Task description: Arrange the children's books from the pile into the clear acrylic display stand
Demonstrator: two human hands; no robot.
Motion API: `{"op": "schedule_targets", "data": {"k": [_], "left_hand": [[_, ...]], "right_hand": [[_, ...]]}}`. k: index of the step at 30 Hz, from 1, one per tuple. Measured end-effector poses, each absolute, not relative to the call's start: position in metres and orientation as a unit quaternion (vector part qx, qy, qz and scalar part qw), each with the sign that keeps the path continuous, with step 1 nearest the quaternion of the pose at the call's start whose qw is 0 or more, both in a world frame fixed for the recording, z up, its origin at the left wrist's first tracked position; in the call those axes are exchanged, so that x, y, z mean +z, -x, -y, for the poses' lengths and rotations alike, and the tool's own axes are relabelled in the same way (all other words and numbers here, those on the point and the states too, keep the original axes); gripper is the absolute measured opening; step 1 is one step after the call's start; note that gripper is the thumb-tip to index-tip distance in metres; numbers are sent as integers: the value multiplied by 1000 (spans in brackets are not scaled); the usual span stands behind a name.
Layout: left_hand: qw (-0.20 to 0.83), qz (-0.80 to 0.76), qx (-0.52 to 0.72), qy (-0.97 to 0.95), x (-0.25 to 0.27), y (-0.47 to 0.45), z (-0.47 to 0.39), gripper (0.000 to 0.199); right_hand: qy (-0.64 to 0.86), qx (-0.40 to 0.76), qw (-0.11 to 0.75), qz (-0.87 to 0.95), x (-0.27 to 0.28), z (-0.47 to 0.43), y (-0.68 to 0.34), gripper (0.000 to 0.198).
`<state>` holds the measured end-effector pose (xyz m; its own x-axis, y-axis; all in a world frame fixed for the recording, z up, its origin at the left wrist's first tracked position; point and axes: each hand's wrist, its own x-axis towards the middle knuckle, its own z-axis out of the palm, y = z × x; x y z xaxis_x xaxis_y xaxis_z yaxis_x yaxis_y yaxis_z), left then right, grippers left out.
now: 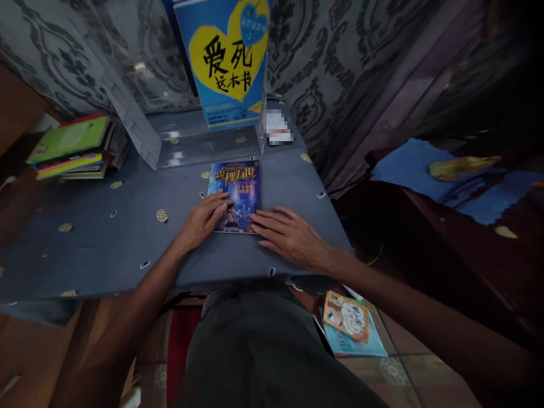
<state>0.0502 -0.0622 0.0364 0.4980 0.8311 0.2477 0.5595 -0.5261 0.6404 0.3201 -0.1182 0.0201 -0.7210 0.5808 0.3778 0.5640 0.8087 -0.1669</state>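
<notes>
A purple-blue paperback book (238, 195) with gold lettering lies face up on the patterned grey-blue tablecloth (170, 255), near the table's front edge. Along its left side rests my left hand (206, 214), fingers stretched over the cover. My right hand (293, 235) lies flat at the lower right corner, its fingertips touching the cover and the rest on the cloth. Neither hand grips the book. Behind it a clear plastic stand (204, 150) holds an upright blue book (229, 107) with a yellow heart.
A stack of books (70, 144) sits at the table's left. A pixelated white item (278, 127) is beside the stand. To the right, a dark red surface (446, 226) carries a blue cloth (408, 164). Thin books (346, 317) lie low at the right, above the tiled floor.
</notes>
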Motion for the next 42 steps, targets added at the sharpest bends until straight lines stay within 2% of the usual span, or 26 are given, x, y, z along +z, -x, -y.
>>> {"op": "schedule_targets", "data": {"k": [8,15,19,24,29,35,42], "left_hand": [[295,-421,295,-805,39,-49,62,53],[305,-422,299,-800,40,-49,62,53],[300,-420,306,-800,37,-49,62,52],[299,-416,307,-802,34,-49,62,47],[286,-417,312,-804,30,-49,63,40],[268,-413,316,-811,24,-48,62,36],[261,-410,317,-814,20,-48,62,34]], "right_hand": [[308,47,190,931,22,125,-302,35],[229,99,151,957,30,122,-242,58],[237,119,145,953,29,126,-246,62],[301,130,164,930,21,141,-270,70],[372,144,191,897,19,141,-280,69],[472,173,181,846,22,87,-272,70],[580,152,146,787,32,21,-252,68]]}}
